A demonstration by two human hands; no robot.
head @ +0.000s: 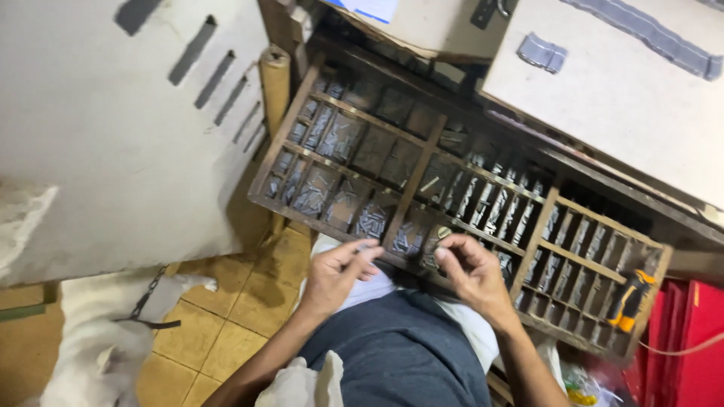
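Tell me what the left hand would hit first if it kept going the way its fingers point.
The left hand points up and right toward the wooden compartment tray. It would probably meet the tray's near edge and the small metal pieces there first, though depth is hard to judge.

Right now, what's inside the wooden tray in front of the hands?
The wooden tray holds rows of small grey metal pieces in its compartments, plus an orange-and-black tool. The hands cover part of the near edge.

Letterpress print workshop, shown by a wooden type case [422, 169] whose many small compartments were filled with grey metal type sorts [371, 220], worn workbenches [618, 90] crowded around it, an orange-and-black hand tool [630, 300] lay in one compartment, yellowed tile floor [226, 324]
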